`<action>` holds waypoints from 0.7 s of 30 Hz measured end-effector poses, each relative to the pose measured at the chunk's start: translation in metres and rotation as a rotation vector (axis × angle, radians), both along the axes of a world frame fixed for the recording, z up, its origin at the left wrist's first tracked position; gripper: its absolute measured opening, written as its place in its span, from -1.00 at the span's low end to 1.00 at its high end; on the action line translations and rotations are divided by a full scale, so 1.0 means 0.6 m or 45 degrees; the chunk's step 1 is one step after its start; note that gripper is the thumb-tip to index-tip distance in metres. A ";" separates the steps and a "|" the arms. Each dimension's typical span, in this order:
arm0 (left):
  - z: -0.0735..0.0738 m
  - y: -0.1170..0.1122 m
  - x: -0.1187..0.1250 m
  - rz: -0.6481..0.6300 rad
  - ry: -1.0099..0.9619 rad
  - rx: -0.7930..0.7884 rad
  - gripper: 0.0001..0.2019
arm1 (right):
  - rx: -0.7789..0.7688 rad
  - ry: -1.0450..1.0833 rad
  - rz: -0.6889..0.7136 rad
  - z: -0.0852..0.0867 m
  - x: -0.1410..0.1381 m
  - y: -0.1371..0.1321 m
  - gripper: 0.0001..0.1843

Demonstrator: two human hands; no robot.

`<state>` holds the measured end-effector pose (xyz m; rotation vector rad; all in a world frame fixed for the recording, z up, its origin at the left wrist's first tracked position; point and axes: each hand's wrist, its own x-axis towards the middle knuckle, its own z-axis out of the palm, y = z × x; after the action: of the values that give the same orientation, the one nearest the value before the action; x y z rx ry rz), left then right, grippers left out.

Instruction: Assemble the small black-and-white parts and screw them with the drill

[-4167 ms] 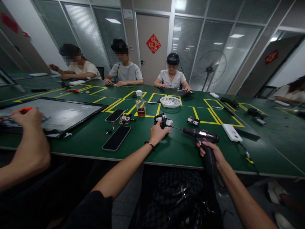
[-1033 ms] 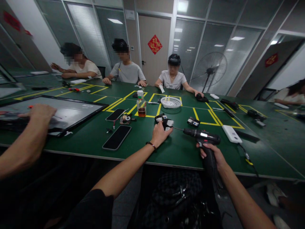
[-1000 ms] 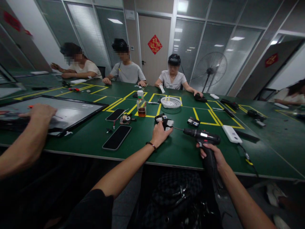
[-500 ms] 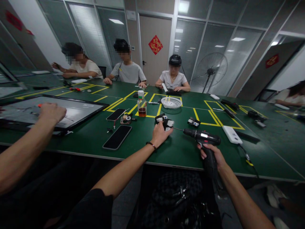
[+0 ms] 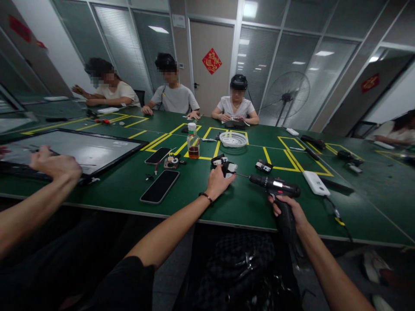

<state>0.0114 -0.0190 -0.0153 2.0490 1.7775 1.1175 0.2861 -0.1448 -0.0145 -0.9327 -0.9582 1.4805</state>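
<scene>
My left hand (image 5: 218, 182) is closed around a small black-and-white part (image 5: 230, 168) on the green table (image 5: 201, 203); the fingers cover much of it. In my right hand (image 5: 290, 209) is a black cordless drill (image 5: 275, 185), held by its grip and lying level, its long thin bit pointing left. The bit's tip meets the part beside my left fingers; whether it sits in a screw I cannot tell. Just behind my left hand lies a similar black-and-white part (image 5: 217, 160), and another one (image 5: 263, 166) rests beyond the drill's chuck.
Left of my hand lie two phones (image 5: 160, 186), a small mechanism with wires (image 5: 171, 161) and a bottle (image 5: 193, 142). A white basket (image 5: 233, 139) stands behind. A white power bank (image 5: 316, 183) with a cable is at right. A co-worker's hand (image 5: 56, 166) is over a framed panel (image 5: 106, 151).
My hands, the drill and the held part stay where they were. At left the co-worker's hand has shifted left over the panel. The person opposite has lowered a white object.
</scene>
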 end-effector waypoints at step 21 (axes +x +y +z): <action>-0.007 0.008 -0.003 0.007 -0.015 0.001 -0.41 | 0.039 -0.029 0.017 0.018 -0.006 -0.010 -0.79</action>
<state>0.0094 -0.0141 -0.0196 2.0353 1.7783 1.1290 0.2825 -0.1510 -0.0036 -0.9244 -1.0032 1.4649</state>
